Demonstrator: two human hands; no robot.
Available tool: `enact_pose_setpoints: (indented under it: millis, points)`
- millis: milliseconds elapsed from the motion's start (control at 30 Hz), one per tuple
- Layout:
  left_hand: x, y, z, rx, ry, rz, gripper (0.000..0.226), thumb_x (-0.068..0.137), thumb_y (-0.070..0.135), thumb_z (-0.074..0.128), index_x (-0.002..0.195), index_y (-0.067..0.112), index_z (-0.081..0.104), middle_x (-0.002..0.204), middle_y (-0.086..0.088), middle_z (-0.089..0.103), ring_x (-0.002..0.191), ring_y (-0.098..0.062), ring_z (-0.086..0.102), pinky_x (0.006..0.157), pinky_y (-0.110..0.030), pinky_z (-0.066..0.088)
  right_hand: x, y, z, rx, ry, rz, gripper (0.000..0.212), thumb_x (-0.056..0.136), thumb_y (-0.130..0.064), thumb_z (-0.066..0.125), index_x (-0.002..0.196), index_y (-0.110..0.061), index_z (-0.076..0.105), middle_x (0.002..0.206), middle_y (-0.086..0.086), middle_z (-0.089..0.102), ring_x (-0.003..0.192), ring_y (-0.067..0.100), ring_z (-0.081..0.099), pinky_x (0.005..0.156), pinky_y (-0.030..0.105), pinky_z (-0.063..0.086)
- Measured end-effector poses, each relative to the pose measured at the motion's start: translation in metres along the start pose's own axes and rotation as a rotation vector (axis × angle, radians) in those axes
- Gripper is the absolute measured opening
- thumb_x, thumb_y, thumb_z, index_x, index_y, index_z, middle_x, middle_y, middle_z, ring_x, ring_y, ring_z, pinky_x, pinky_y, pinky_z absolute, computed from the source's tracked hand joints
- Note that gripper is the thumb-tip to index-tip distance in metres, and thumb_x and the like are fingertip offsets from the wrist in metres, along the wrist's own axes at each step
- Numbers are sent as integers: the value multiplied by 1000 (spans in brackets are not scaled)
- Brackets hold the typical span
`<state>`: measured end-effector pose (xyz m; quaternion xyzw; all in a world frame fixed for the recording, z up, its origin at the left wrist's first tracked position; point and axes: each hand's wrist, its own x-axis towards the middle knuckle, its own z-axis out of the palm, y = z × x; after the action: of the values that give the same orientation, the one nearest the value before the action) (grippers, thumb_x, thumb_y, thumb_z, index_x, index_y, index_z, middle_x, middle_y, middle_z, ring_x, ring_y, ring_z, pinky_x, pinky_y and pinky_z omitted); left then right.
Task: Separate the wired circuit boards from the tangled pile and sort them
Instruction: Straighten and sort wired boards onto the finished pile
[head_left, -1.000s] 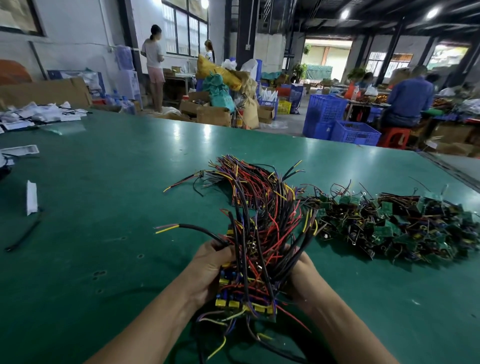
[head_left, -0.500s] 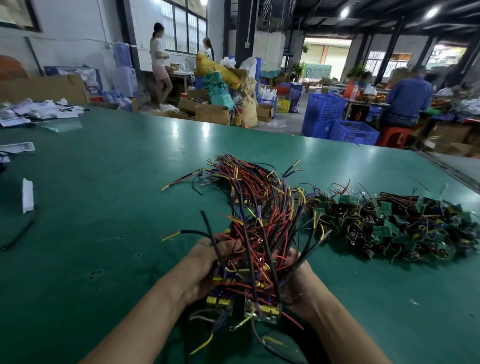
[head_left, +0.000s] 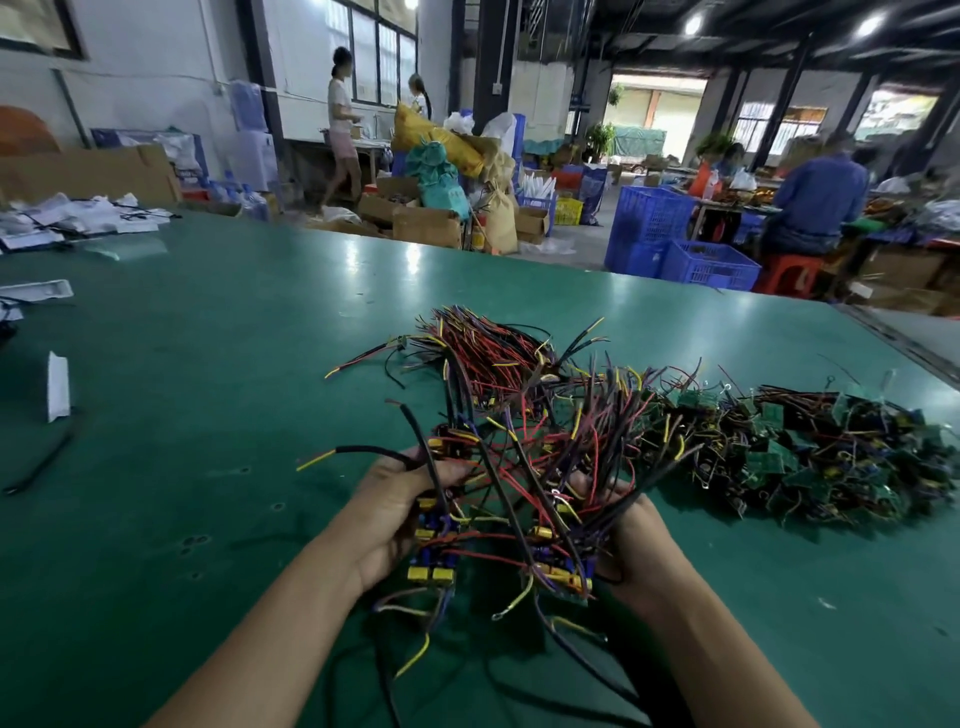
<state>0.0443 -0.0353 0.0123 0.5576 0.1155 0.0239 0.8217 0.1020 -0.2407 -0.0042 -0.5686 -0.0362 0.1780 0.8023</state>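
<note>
Left hand (head_left: 395, 514), right hand (head_left: 639, 540): curled round separate board clusters (head_left: 434, 571), held apart, likely to unsnarl wires (head_left: 519, 467); tangled pile (head_left: 831, 457) beyond right hand.

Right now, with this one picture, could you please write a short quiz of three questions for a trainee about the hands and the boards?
1. True or false: the left hand lies flat and empty on the table.
2. The pile of green boards lies: A) left of both hands, B) right of both hands, C) inside a crate.
3. What does the right hand grip?
Key: 1 false, it grips wired boards; 2 B; 3 wired boards too.
</note>
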Motion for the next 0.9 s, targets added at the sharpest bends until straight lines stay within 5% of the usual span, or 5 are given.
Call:
enact_pose_setpoints:
  millis: [167, 300, 467, 667, 900]
  points:
    - [8, 5, -14, -94, 110, -61, 32, 59, 25, 72, 85, 7, 70, 63, -5, 65, 46, -17, 60, 48, -24, 52, 1, -2, 0, 31, 83, -34, 5, 79, -15, 69, 79, -12, 73, 68, 1, 69, 57, 12, 65, 52, 23, 53]
    - [14, 11, -26, -229, 251, -48, 22, 84, 24, 63, 67, 14, 71, 50, 2, 60, 39, -14, 57, 41, -19, 49, 0, -5, -2, 100, 201, -63, 14, 96, -6, 55, 84, -11, 61, 55, -5, 61, 40, 4, 53, 33, 15, 37]
    - [24, 13, -39, -404, 434, 109, 9, 90, 24, 64, 85, 17, 64, 74, 1, 61, 66, -16, 57, 47, -21, 53, -1, -6, -5, 96, 283, -83, 14, 96, -14, 58, 82, -16, 58, 49, -5, 54, 33, 1, 44, 29, 13, 30]
    - [24, 15, -40, -506, 420, 144, 6, 87, 20, 68, 87, 17, 62, 65, 5, 63, 69, -12, 55, 78, -31, 49, -2, -5, -2, -30, 298, -61, 19, 100, -13, 52, 82, -9, 58, 42, -9, 54, 30, -1, 44, 28, 13, 30]
    - [20, 13, -37, -531, 327, 121, 9, 86, 24, 67, 86, 16, 63, 67, 3, 64, 63, -11, 60, 71, -27, 49, 1, -3, 1, -226, 243, 33, 25, 99, -2, 41, 94, -6, 66, 54, -4, 67, 39, 3, 57, 36, 14, 39]
